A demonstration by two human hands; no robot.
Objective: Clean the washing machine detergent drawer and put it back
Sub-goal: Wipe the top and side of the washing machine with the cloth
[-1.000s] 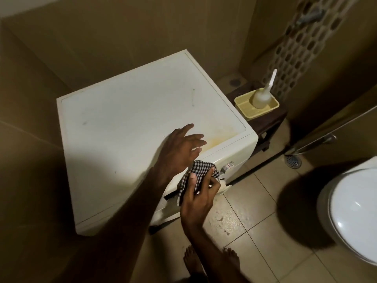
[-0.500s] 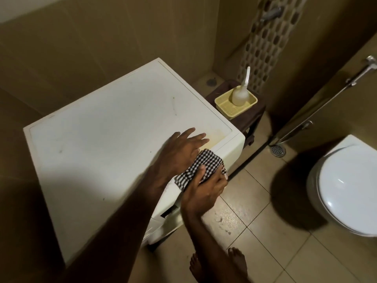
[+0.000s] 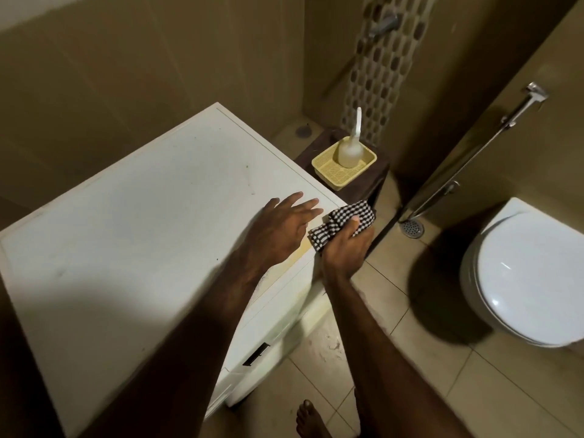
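A white washing machine (image 3: 151,222) fills the left and middle of the head view, seen from above. My left hand (image 3: 281,227) lies flat on its top near the front right corner, fingers spread. My right hand (image 3: 346,248) is closed on a black-and-white checked cloth (image 3: 343,221) and presses it against the machine's top front corner. The machine's front panel (image 3: 275,317) runs down below my arms, with a dark slot (image 3: 256,354) in it. The detergent drawer itself I cannot make out.
A dark stool (image 3: 357,184) stands right of the machine with a yellow basket (image 3: 335,175) holding a white spouted bottle (image 3: 349,150). A white toilet (image 3: 531,279) sits at right, a floor drain (image 3: 410,229) and spray hose (image 3: 474,156) near it. My bare foot (image 3: 309,418) is on the tiles.
My right hand has carried the cloth up and right along the machine's front, from the panel to its top corner. The left hand stays on the top. The camera has shifted.
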